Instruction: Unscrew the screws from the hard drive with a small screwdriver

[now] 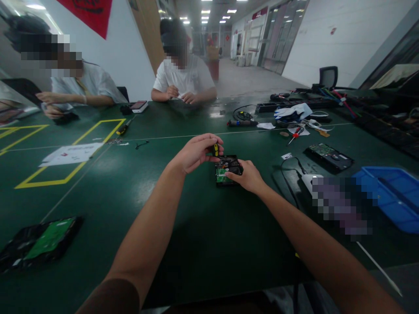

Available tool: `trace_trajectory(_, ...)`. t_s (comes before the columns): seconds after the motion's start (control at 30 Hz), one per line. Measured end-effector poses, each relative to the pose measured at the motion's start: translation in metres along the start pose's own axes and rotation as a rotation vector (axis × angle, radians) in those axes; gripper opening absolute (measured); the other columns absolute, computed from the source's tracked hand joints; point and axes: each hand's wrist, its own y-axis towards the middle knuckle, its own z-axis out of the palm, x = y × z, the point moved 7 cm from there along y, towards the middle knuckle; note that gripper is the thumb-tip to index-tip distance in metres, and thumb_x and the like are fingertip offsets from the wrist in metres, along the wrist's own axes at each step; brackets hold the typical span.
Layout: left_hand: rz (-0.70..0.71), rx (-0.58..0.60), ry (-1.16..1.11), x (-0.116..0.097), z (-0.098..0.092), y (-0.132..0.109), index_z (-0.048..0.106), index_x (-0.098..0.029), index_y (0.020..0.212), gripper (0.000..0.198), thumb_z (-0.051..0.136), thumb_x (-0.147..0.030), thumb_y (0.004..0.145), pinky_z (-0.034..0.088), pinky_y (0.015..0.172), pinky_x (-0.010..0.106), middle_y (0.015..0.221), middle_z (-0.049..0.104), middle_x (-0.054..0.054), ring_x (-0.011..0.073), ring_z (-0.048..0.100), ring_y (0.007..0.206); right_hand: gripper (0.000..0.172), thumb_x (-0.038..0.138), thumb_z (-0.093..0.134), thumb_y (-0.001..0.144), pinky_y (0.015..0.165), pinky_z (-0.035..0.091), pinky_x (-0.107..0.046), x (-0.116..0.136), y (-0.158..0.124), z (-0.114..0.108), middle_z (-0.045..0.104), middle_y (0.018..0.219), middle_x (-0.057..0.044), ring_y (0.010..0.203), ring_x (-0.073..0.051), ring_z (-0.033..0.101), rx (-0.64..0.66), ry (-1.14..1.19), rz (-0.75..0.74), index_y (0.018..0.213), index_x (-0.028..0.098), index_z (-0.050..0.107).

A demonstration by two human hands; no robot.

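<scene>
Gripping black-and-yellow tool [215, 150], apparently a screwdriver, in left hand [200, 153], over far part of black case [229, 165]. Bracing case on surface [209, 244] at view's centre with right hand [249, 175] at its three o'clock. Best to drive straight down, thumb light on green board [220, 176]. Cannot tell tip contact. Noted red screwdriver [297, 132] at two o'clock, clear of work.

Both bare forearms [153, 226] reach forward, converging. Left hand [197, 153] raised, fingers [209, 138] curled inward; right hand [250, 176] lower, thumb [233, 176] extended inward.
</scene>
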Motion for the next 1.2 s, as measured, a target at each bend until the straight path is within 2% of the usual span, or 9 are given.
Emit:
trace_trajectory(0.7,-0.024,0.012,-0.002,0.004,-0.001,0.001,0.069,-0.017,0.095,0.016,0.064,-0.031,0.091,0.059,0.071,0.033,0.093,0.07,0.009,0.0201,0.068,0.089,0.065,0.067,0.073,0.084,0.094,0.052,-0.043,-0.001,0.0,0.001,0.063,0.118,-0.011,0.11,-0.031,0.063,-0.004,-0.002,-0.009,0.134,0.027,0.062)
trace_trajectory(0.97,-0.042,0.079,-0.015,0.0,0.006,-0.003,0.068,-0.016,0.095,0.016,0.066,-0.031,0.091,0.059,0.072,0.034,0.093,0.069,0.009,0.02,0.068,0.088,0.065,0.067,0.071,0.084,0.094,0.051,-0.042,-0.002,0.0,0.001,0.063,0.12,-0.011,0.111,-0.03,0.063,0.002,-0.009,-0.007,0.134,0.026,0.062)
trace_trajectory(1.2,-0.021,0.172,0.015,0.001,0.015,-0.005,0.068,-0.016,0.093,0.024,0.073,-0.039,0.089,0.059,0.072,0.032,0.1,0.068,0.008,0.0194,0.066,0.093,0.061,0.064,0.071,0.085,0.093,0.05,-0.04,0.001,0.0,0.0,0.065,0.12,-0.011,0.111,-0.03,0.062,0.02,-0.012,-0.011,0.133,0.026,0.062)
